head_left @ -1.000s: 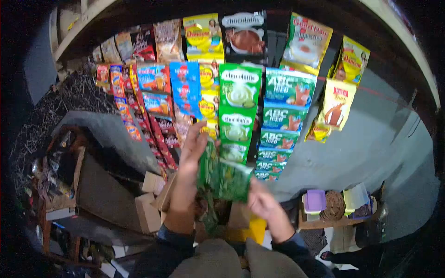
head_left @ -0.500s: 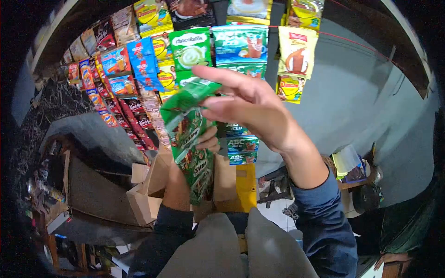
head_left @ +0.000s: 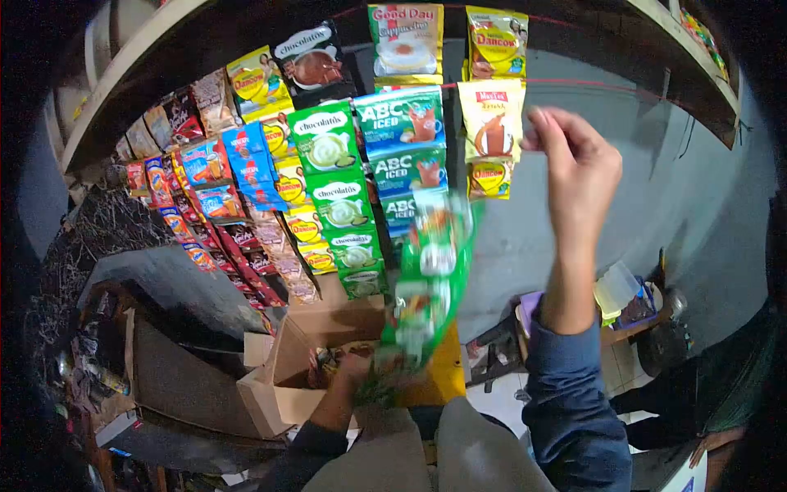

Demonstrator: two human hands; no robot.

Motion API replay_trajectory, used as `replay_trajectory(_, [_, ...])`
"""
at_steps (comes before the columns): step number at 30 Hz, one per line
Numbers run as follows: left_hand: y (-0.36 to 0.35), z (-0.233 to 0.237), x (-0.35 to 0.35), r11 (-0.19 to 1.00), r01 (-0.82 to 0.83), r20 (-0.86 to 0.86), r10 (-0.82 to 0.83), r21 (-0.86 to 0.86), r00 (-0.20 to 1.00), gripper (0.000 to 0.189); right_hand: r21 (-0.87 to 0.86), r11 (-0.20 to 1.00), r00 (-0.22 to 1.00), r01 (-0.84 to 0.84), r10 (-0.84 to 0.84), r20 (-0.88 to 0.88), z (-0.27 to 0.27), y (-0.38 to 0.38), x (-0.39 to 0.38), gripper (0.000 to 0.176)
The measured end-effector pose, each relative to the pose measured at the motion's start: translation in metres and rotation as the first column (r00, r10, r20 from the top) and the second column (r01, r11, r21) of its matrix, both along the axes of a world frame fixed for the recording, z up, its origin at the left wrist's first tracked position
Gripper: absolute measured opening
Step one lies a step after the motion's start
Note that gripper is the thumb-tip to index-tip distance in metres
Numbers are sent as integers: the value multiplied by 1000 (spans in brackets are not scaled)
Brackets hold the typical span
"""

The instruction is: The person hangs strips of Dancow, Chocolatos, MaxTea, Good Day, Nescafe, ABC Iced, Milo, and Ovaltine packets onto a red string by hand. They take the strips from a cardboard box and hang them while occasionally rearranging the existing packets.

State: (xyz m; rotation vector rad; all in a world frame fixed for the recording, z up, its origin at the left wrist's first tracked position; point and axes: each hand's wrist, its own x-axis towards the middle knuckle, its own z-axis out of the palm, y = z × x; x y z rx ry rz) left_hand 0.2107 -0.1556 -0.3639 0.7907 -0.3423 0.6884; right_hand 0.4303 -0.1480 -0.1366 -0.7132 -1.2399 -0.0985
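Observation:
My left hand (head_left: pixel 354 369), partly blurred, is low over the cardboard box, closed at the lower part of a strip of green sachets (head_left: pixel 428 283). That strip slants up and right, smeared by motion, and overlaps the hanging ABC Iced sachets (head_left: pixel 402 123). Raised at the right, my right hand (head_left: pixel 578 152) has its fingers curled into a pinch beside a cream-coloured sachet strip (head_left: pixel 492 119). Whatever lies between those fingertips, if anything, is too small to tell. Green Chocolatos sachets (head_left: pixel 336 201) hang left of the ABC strip.
An open cardboard box (head_left: pixel 266 402) with packets inside stands below the hanging rows. A red string (head_left: pixel 574 87) runs across the dark grey wall. Yellow Dancow sachets (head_left: pixel 496 45) hang above it. A shelf with plastic containers (head_left: pixel 616 287) is at the right.
My right hand has left the green strip and moved right, its fingers drawing into a pinch. The strip has swung right and down with my left hand lower, uncovering the Chocolatos strip. The view has shifted.

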Motion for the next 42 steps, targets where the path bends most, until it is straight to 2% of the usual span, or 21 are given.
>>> replay_trajectory(2, [-34, -34, -18, 996, -13, 37, 16, -87, 999, 80, -346, 929, 960, -134, 208, 187, -22, 2, 20, 15])
replay_trajectory(4, [-42, -47, -20, 984, -20, 78, 34, -175, 996, 82, -468, 766, 839, -441, 536, 88, -70, -4, -4, 16])
replay_trajectory(5, [-40, -48, -21, 973, -22, 98, 45, -228, 994, 83, -656, 623, 798, -426, 600, 52, -92, -13, -16, 20])
replay_trajectory(7, [-37, -47, -32, 946, -24, 140, 73, -324, 987, 85, -656, 705, 745, -271, 585, 321, -150, -9, -32, 30])
replay_trajectory(10, [-39, -50, -55, 885, -33, 193, 138, -465, 971, 88, -938, 315, 602, -142, 780, 171, -213, 9, -43, 44])
replay_trajectory(13, [-44, 26, -84, 842, -493, 108, 523, -217, 845, 93, -895, 278, 363, -348, 921, 145, -263, 10, -77, 41])
replay_trajectory(15, [-37, 55, -97, 815, -570, 126, 580, -105, 805, 93, -945, -59, 242, -320, 960, -142, -303, 9, -104, 40])
replay_trajectory(17, [-38, 75, -105, 436, -885, 150, 898, -163, 414, 93, -977, -194, 234, -88, 949, -209, -366, 4, -130, 41])
replay_trajectory(18, [-36, 69, -121, 398, -910, 127, 915, -115, 384, 90, -938, -311, 239, 152, 933, -270, -373, 1, -146, 42])
replay_trajectory(19, [-30, 69, -130, 409, -907, 120, 910, -103, 397, 90, -940, -315, 247, 135, 929, -276, -376, 0, -160, 42])
replay_trajectory(21, [-30, 99, -126, 39, -991, 251, 968, -128, 5, 86, -632, -743, -223, -222, 670, -709, -357, -19, -194, 39])
replay_trajectory(22, [-30, 91, -136, 237, -965, 427, 888, -113, 168, 80, -628, -624, -321, -465, 780, -537, -370, -18, -218, 48])
replay_trajectory(23, [-30, 92, -141, 244, -963, 422, 889, -112, 176, 80, -196, -793, -323, -577, 442, -837, -274, -49, -232, 61])
replay_trajectory(24, [-28, 96, -143, 202, -970, 447, 886, -135, 122, 80, 138, -879, -575, -456, 172, -800, -287, -38, -257, 58])
replay_trajectory(25, [-25, 98, -149, 161, -973, 475, 878, -164, 66, 79, 435, -865, -758, -251, -104, -644, -303, -26, -279, 55])
replay_trajectory(26, [-24, 91, -165, 315, -943, 546, 811, -109, 208, 79, 420, -868, -753, -265, -86, -652, -299, -24, -296, 55])
replay_trajectory(28, [-31, 93, -174, 201, -972, 475, 871, -119, 122, 78, 498, -451, -470, -741, -181, -864, -288, -17, -322, 45])
replay_trajectory(29, [-39, 96, -178, 69, -991, 382, 924, -111, 22, 77, 486, -449, -464, -750, -165, -870, -288, -8, -324, 45])
replay_trajectory(33, [-59, 46, -249, 211, -977, 267, 943, -28, 197, 58, 248, 173, -210, -953, 210, -955, -241, -1, -299, 28])
replay_trajectory(38, [-70, -68, -286, 636, -568, -8, 663, -522, 749, 51, 143, 437, 9, -888, 328, -945, -195, -13, -247, 38])
replay_trajectory(42, [-83, -141, -261, 503, -43, 50, 171, -863, 984, 47, -68, 745, 463, -663, 337, -820, -184, 0, -219, 39])
